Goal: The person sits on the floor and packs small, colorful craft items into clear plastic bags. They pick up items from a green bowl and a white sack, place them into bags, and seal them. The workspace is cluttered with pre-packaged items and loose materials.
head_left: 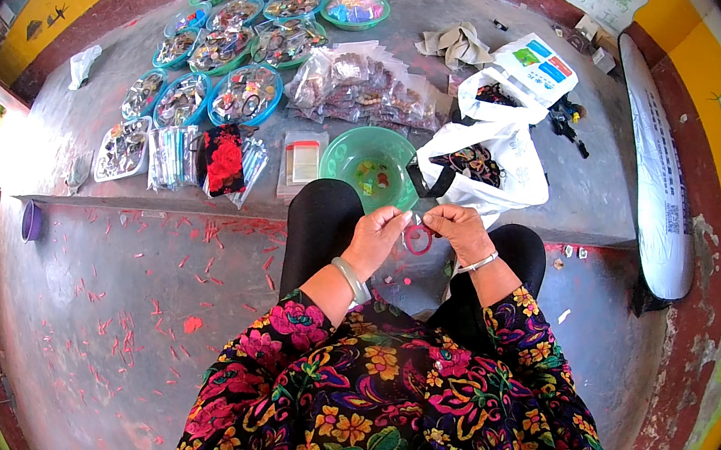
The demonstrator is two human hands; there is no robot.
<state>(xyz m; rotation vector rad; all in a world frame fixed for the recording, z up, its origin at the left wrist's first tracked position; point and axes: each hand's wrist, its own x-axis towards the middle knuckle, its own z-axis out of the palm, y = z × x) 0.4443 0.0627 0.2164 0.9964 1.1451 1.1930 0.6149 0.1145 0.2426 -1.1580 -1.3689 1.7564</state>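
My left hand [374, 241] and my right hand [463, 230] meet above my lap, fingertips pinched close together. Between them hangs a small red ring-shaped band [418, 239], with a tiny pale piece at its top where the fingers grip. What exactly that piece is, I cannot make out. Just beyond my hands stands a green plastic basin [344, 156] with a few small yellow, green and red bits in it. To its right an open white plastic bag [517, 170] holds dark, multicoloured strung items [473, 165].
Several basins [245, 94] of small wrapped goods fill the raised floor ahead. Nearby are clear packets [360, 84], a red-flowered black case [224, 159] and a second white bag [531, 66]. A long wrapped roll [658, 186] leans on the right wall. Red scraps litter the lower floor [141, 290].
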